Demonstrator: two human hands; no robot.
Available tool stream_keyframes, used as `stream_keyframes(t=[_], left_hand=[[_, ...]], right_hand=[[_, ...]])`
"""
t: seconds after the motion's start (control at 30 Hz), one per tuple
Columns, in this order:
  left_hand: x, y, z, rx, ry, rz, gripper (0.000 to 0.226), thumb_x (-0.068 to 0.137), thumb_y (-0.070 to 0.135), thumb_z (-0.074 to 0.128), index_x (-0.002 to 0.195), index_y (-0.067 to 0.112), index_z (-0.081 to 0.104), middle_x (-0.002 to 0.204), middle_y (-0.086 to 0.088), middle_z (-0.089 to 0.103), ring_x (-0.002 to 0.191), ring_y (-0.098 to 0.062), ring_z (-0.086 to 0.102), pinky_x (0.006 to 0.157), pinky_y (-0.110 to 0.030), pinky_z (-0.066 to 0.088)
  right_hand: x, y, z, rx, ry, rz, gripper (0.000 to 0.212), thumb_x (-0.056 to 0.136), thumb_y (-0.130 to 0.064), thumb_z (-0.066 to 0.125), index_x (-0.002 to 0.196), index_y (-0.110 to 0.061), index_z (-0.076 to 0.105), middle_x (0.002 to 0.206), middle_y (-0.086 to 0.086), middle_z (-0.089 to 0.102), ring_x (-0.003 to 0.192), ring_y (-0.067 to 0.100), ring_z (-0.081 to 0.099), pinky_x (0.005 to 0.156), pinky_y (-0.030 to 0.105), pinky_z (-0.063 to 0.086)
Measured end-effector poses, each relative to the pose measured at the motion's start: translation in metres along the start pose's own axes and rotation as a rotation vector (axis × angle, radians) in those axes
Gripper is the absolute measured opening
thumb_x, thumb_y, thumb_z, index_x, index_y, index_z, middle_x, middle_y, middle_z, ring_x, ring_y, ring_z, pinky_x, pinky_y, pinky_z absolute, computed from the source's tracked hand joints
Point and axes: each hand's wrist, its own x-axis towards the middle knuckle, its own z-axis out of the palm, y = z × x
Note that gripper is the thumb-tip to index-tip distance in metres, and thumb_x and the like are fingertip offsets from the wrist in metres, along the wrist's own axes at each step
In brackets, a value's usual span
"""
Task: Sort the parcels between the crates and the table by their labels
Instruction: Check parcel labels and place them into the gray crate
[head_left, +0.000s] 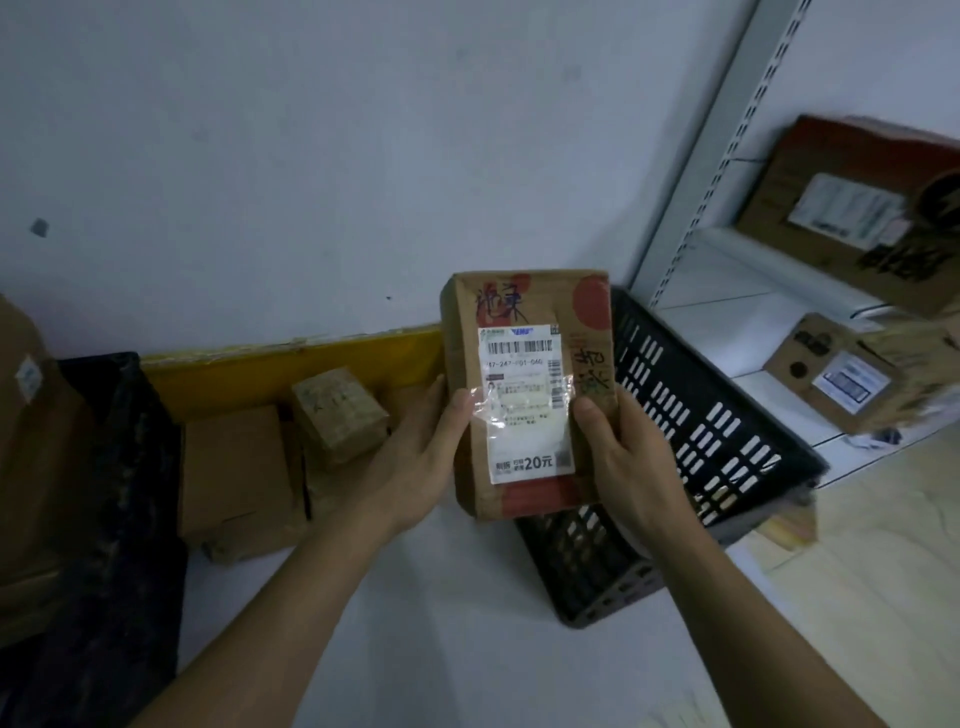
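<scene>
Both hands grasp the cardboard parcel (527, 389) upright, label facing up: left hand (415, 462) on one long edge, right hand (628, 457) on the other. Just right of this grip sits the black crate (701, 441). The parcel looks stiff and light; edge holds suit it.

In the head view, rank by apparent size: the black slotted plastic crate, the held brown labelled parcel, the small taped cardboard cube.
1. Black slotted plastic crate
2. Brown labelled parcel, though nearness to the camera enlarges it
3. Small taped cardboard cube
</scene>
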Motion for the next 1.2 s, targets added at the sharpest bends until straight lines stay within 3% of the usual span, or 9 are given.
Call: stream_keyframes(t=[0.1, 0.27, 0.33, 0.5, 0.7, 0.9, 1.0, 1.1, 1.2], left_hand=[[0.019, 0.017, 0.026, 0.167, 0.069, -0.033, 0.087, 0.094, 0.084, 0.025, 0.168, 0.04, 0.019, 0.171, 0.015, 0.029, 0.156, -0.008, 0.028, 0.12, -0.028, 0.024], [0.054, 0.016, 0.07, 0.576, 0.072, -0.017, 0.089, 0.099, 0.078, 0.029, 0.17, 0.031, 0.004, 0.178, 0.004, 0.01, 0.162, -0.017, 0.011, 0.129, -0.041, 0.016], [0.072, 0.009, 0.093, 0.697, 0.096, -0.058, 0.09, 0.097, 0.082, 0.023, 0.169, 0.034, 0.0, 0.179, 0.003, 0.002, 0.163, -0.02, 0.003, 0.131, -0.048, 0.011], [0.099, -0.007, 0.146, 0.827, 0.122, -0.092, 0.09, 0.097, 0.085, 0.018, 0.169, 0.035, 0.0, 0.179, 0.0, -0.003, 0.164, -0.023, -0.003, 0.132, -0.054, 0.007], [0.097, -0.017, 0.179, 0.907, 0.12, -0.217, 0.092, 0.097, 0.084, 0.026, 0.169, 0.036, -0.004, 0.179, -0.002, -0.005, 0.164, -0.025, -0.005, 0.131, -0.052, 0.005], [0.088, -0.029, 0.186, 0.952, 0.099, -0.281, 0.094, 0.096, 0.084, 0.034, 0.166, 0.041, -0.012, 0.178, -0.001, -0.011, 0.163, -0.024, -0.009, 0.13, -0.049, 0.002], [0.089, -0.032, 0.186, 0.937, 0.109, -0.287, 0.096, 0.096, 0.083, 0.039, 0.167, 0.04, -0.009, 0.178, 0.0, -0.011, 0.163, -0.024, -0.009, 0.13, -0.047, 0.004], [0.089, -0.033, 0.188, 0.919, 0.121, -0.282, 0.095, 0.097, 0.081, 0.041, 0.168, 0.039, -0.006, 0.178, -0.001, -0.01, 0.163, -0.024, -0.009, 0.13, -0.047, 0.005], [0.089, -0.036, 0.189, 0.894, 0.132, -0.288, 0.093, 0.098, 0.079, 0.041, 0.168, 0.04, -0.004, 0.178, -0.001, -0.009, 0.163, -0.024, -0.007, 0.13, -0.045, 0.005]], right_hand=[[0.023, -0.003, -0.047, 0.02, 0.085, 0.01, 0.01, 0.112, -0.035, 0.052, 0.11, -0.038, 0.061, 0.093, -0.007, 0.078, 0.079, 0.006, 0.077, 0.06, 0.021, 0.059], [0.07, 0.026, -0.117, -0.052, 0.154, 0.03, 0.013, 0.11, -0.044, 0.052, 0.114, -0.035, 0.062, 0.101, -0.006, 0.075, 0.081, 0.009, 0.076, 0.069, 0.031, 0.064], [0.095, 0.052, -0.138, -0.096, 0.135, 0.07, 0.026, 0.108, -0.051, 0.053, 0.124, -0.033, 0.062, 0.106, -0.007, 0.076, 0.091, 0.015, 0.077, 0.082, 0.047, 0.065], [0.14, 0.125, -0.15, -0.259, -0.115, 0.168, 0.029, 0.11, -0.047, 0.051, 0.127, -0.025, 0.061, 0.106, -0.01, 0.074, 0.095, 0.014, 0.073, 0.081, 0.04, 0.062], [0.165, 0.182, -0.119, -0.446, -0.468, 0.227, 0.032, 0.112, -0.042, 0.049, 0.122, -0.014, 0.061, 0.12, 0.001, 0.07, 0.117, 0.027, 0.066, 0.096, 0.035, 0.05], [0.167, 0.204, -0.097, -0.433, -0.668, 0.274, 0.052, 0.112, -0.056, 0.039, 0.142, -0.018, 0.059, 0.134, -0.002, 0.066, 0.122, 0.023, 0.063, 0.106, 0.033, 0.047], [0.168, 0.211, -0.091, -0.467, -0.763, 0.265, 0.066, 0.109, -0.064, 0.039, 0.161, -0.023, 0.034, 0.147, 0.005, 0.063, 0.127, 0.025, 0.063, 0.105, 0.033, 0.047], [0.175, 0.22, -0.092, -0.52, -0.861, 0.243, 0.081, 0.11, -0.051, 0.048, 0.166, -0.019, -0.002, 0.118, 0.005, 0.074, 0.103, 0.022, 0.072, 0.089, 0.033, 0.055], [0.178, 0.23, -0.094, -0.553, -0.909, 0.217, 0.082, 0.109, -0.046, 0.053, 0.161, -0.019, -0.003, 0.088, -0.003, 0.076, 0.081, 0.014, 0.076, 0.082, 0.039, 0.063]])
